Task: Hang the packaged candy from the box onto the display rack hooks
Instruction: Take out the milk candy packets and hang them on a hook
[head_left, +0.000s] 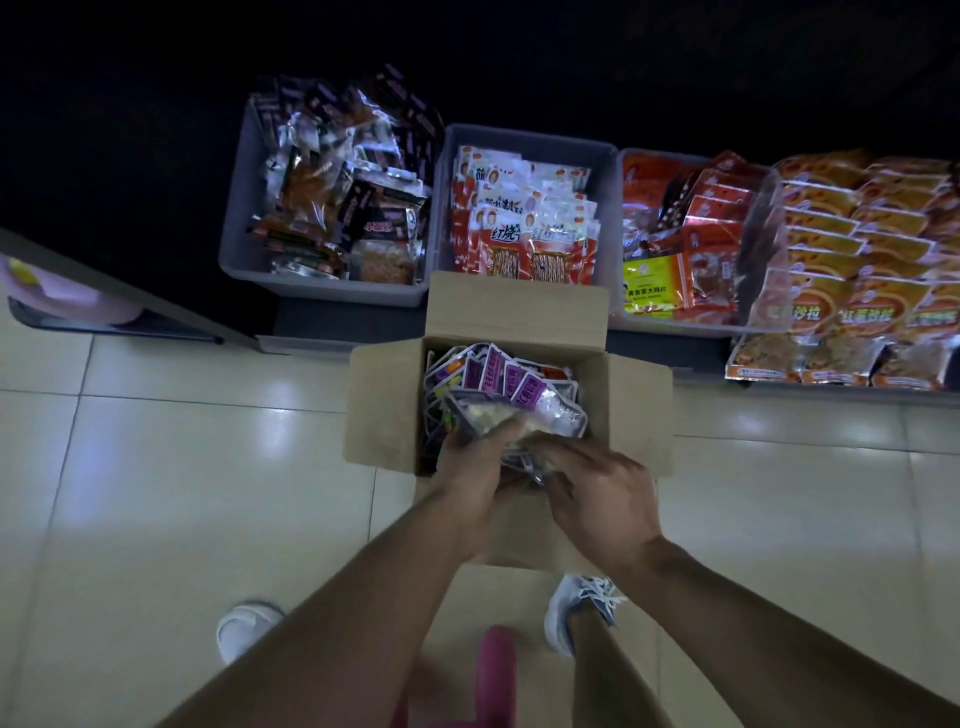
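Cardboard box (387, 410) sits open on the tiled floor (182, 467), flaps spread, holding purple-and-clear candy packs (498, 376); their print is too small to read. Behind it stand three grey bins: the left bin (236, 249) holds dark and silver snack packs, the middle bin (447, 156) holds red-and-white packs with large Chinese characters, one reading 红烧, and the right bin (621, 291) holds red packs plus a yellow pack (649, 286) printed 美食家大辣片. Further right, orange packs (857, 244) lie in rows on a low shelf.

Both arms reach down into the box at its near edge. The left hand (480, 467) is closed around a clear pack (519, 415) of pale candy, thumb on top. The right hand (597, 493) is just beside it, fingers curled onto the same bundle of packs; whether they pinch it I cannot tell. Two shoes (244, 629) stand on the floor below
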